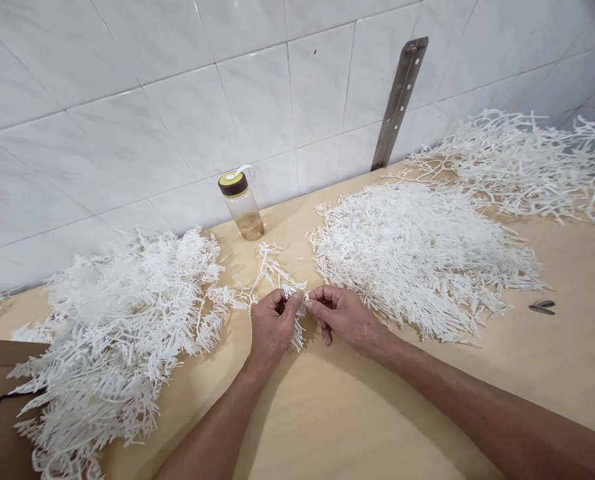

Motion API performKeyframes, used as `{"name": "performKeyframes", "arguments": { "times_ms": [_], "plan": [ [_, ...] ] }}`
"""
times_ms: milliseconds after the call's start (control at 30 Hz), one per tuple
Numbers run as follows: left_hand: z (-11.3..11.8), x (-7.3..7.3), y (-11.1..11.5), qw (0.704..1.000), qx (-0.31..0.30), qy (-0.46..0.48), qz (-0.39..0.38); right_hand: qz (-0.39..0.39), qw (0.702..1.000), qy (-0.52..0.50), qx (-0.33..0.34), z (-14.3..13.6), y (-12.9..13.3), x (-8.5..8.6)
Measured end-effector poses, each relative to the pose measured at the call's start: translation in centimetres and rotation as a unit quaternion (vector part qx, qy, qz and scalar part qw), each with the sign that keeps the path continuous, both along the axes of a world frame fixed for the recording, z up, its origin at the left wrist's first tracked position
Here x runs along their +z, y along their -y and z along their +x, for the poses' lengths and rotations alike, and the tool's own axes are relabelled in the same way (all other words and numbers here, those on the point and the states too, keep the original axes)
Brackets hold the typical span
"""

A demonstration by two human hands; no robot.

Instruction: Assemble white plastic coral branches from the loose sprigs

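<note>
My left hand (272, 327) is closed around a white, branched plastic-looking sprig (298, 339), its thin prongs hanging below the fingers. Close beside it, my right hand (344, 320) pinches a small white bit at the top of the sprig between thumb and forefinger. Whether that bit is still joined to the sprig cannot be made out. Just beyond my hands, a barer branching white stem (267, 267) lies on the wooden table (372, 413). Both hands are just above the tabletop, with the fingertips nearly touching.
Left of my hands is a heap of white sprigs (142, 307); on the right lies a heap of thin pieces (417, 253). Bare branching stems (532, 160) fill the far right. A bottle (244, 210), metal bracket (402, 100), brown box (2, 393) and dark small objects (543, 307) are around.
</note>
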State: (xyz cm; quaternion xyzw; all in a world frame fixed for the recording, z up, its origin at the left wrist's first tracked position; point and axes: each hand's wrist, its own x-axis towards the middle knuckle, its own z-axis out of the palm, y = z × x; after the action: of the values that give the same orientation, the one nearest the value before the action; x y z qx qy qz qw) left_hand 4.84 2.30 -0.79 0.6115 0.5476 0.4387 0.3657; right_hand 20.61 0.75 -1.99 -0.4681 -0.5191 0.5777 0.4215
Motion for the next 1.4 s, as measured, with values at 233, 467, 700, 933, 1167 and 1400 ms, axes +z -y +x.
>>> {"name": "performKeyframes", "arguments": {
  "times_ms": [233,467,700,933,1167,1400],
  "plan": [
    [-0.1,-0.7,-0.1,1.000,0.001,-0.004,-0.004,0.000,0.999,0.035,-0.008,-0.1,0.4,0.4],
    [-0.7,-0.7,-0.5,1.000,-0.008,-0.021,0.000,0.021,0.994,0.028,0.100,1.4,0.7,2.4],
    [-1.1,-0.1,-0.8,0.999,0.025,0.040,-0.025,0.041,0.997,-0.053,0.048,4.4,0.7,5.4],
    [-1.3,0.1,-0.4,0.992,-0.014,0.095,-0.081,0.146,0.962,0.138,-0.185,5.6,0.1,5.2],
    [-1.2,0.3,-0.5,0.991,-0.033,0.104,-0.083,0.239,0.877,0.230,-0.347,7.8,0.1,7.0],
    [-0.9,0.1,-0.5,0.994,-0.009,0.084,-0.071,0.238,0.822,0.318,-0.408,10.4,-1.2,6.6]
  ]
}}
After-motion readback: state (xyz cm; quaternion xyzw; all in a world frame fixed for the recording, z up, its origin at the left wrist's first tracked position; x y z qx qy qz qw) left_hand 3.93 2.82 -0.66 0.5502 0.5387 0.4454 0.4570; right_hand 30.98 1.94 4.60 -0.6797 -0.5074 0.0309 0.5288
